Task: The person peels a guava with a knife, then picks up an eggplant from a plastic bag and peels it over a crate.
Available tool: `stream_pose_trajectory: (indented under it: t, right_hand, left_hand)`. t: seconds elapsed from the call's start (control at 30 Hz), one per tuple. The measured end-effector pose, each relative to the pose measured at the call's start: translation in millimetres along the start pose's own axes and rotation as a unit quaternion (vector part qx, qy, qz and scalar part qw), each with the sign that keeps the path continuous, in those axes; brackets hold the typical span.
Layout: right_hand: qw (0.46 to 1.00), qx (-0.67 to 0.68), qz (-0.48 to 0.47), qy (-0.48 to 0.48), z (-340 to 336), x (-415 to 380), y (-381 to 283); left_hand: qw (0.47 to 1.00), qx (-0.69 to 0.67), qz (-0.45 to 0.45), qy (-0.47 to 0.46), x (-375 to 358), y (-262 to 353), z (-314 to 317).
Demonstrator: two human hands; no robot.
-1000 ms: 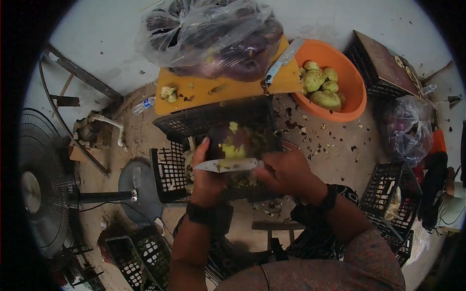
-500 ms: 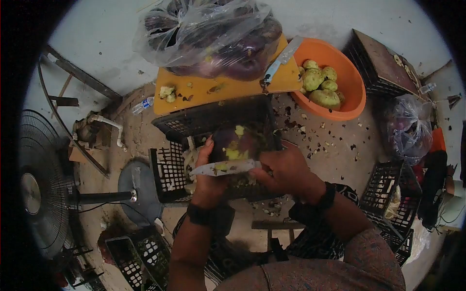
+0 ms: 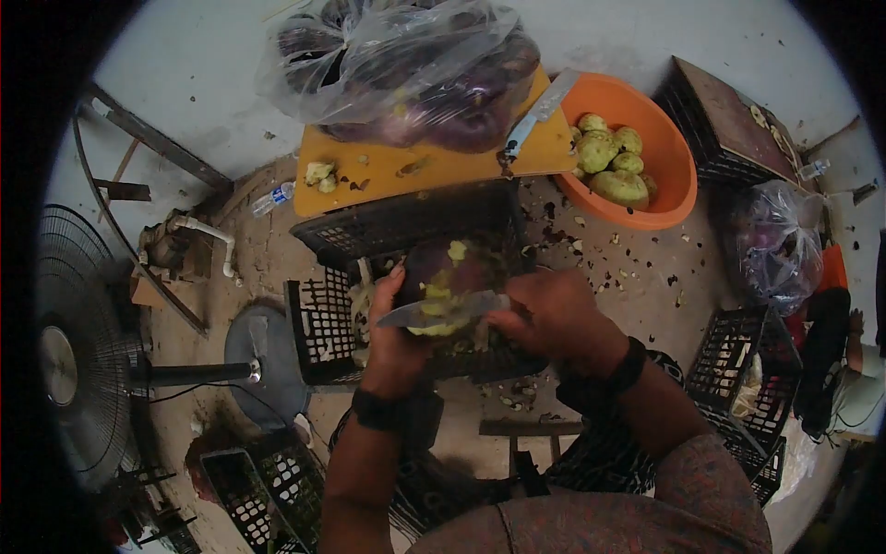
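Knife (image 3: pixel 438 309), purple vegetable (image 3: pixel 472 266) in hands (image 3: pixel 397 340) (image 3: pixel 561 319), black crate (image 3: pixel 415 220) beneath; orange basin (image 3: pixel 672 162) beyond

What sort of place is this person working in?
Most likely a rough produce-preparation room: the right hand holds a knife over a partly peeled purple vegetable, peeled green ones sit in an orange basin, and scraps litter the floor.
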State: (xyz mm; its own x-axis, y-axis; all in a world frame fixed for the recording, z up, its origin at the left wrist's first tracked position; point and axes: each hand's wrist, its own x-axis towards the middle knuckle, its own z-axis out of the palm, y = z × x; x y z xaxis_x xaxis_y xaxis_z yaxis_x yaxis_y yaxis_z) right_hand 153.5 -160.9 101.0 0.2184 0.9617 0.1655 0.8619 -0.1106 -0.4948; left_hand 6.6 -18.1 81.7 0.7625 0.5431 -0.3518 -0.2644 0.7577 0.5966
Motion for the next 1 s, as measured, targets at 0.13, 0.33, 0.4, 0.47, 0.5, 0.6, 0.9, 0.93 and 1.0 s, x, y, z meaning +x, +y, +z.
stream_pose_trajectory:
  t: [0.13,0.33,0.4,0.47,0.5,0.6,0.9,0.93,1.0]
  right_hand:
    - [1.0,-0.003,-0.002,-0.007,4.8,1.1,0.9]
    - [1.0,0.012,-0.026,0.012,5.5,6.7,-3.8]
    - [0.999,0.02,-0.027,0.005,4.2,6.7,-3.0]
    - [0.999,0.027,-0.029,0.016,4.8,5.8,-1.4]
    - [0.999,0.035,-0.03,0.026,4.7,5.2,-0.6]
    - [1.0,-0.004,-0.018,0.004,0.1,4.5,1.0]
    - [1.0,0.01,-0.024,0.011,-5.5,2.9,8.2]
    - [1.0,0.01,-0.024,0.011,-4.7,2.8,8.3]
    - [0.999,-0.004,-0.026,0.02,-2.2,3.6,6.8]
  left_hand:
    - [1.0,0.013,-0.005,-0.003,0.7,-1.9,-5.6]
    - [0.999,0.045,0.006,-0.017,0.0,-6.0,1.3]
    - [0.999,0.035,0.006,-0.034,2.1,-6.0,-0.3]
    - [0.998,0.03,0.011,-0.047,2.6,-6.2,-2.9]
    - [0.998,0.029,0.011,-0.047,2.0,-5.6,-2.6]
    - [0.999,0.035,0.007,-0.036,-0.6,-2.3,0.6]
    - [0.998,0.041,-0.027,-0.049,-4.3,5.3,4.0]
    - [0.997,0.045,-0.026,-0.061,-2.7,5.6,2.3]
    - [0.996,0.049,-0.024,-0.071,0.9,3.6,-1.6]
